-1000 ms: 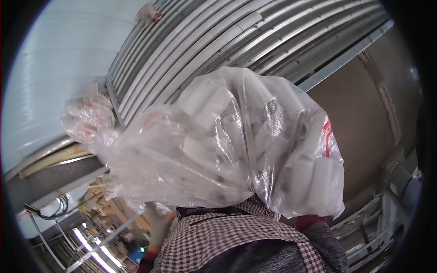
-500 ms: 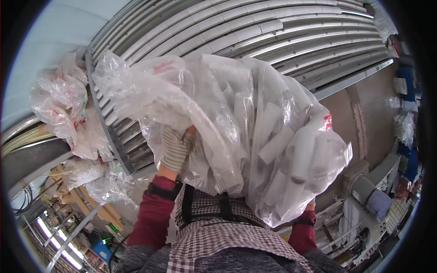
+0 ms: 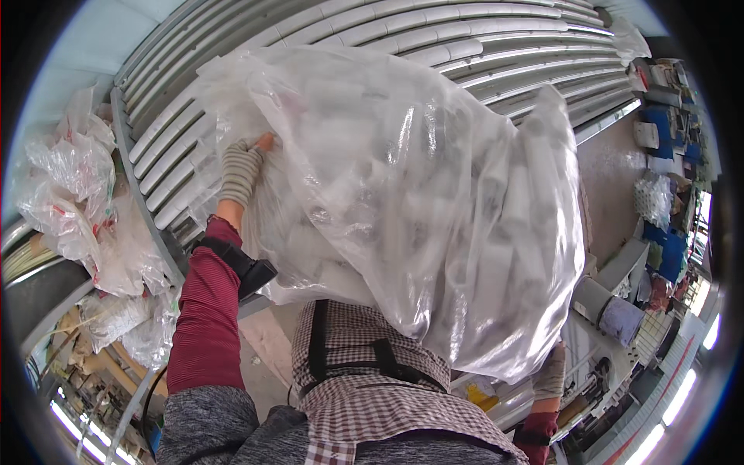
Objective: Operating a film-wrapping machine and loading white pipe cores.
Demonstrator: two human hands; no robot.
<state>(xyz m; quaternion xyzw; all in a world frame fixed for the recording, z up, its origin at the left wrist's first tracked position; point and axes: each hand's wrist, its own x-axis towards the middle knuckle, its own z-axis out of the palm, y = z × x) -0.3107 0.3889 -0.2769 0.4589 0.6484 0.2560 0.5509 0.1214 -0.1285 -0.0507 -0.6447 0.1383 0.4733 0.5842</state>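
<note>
A large clear plastic bag point(image 3: 372, 194) full of white tubes point(image 3: 515, 201) spreads in front of my body, over the near part of a rack. At the bag's left side, my left hand point(image 3: 243, 167), in a striped glove with bare fingertips, is closed on the plastic. My right hand point(image 3: 549, 373), gloved as well, is at the bag's lower right edge and holds it there; its fingers are mostly hidden by the plastic. The tubes lie in the bag at mixed angles, and most are blurred by the film.
Behind the bag is the slanted metal rack point(image 3: 535, 58), with rows of white cylindrical pieces point(image 3: 372, 35) in its channels. Crumpled clear bags point(image 3: 77, 186) hang at its left side. To the right stand a grey cylinder with a purple cover point(image 3: 620, 318) and cluttered shelves point(image 3: 666, 155).
The bag has been raised and spread out, its left part shifting up. My left hand has moved up and left with the plastic; my right hand now shows at the lower right.
</note>
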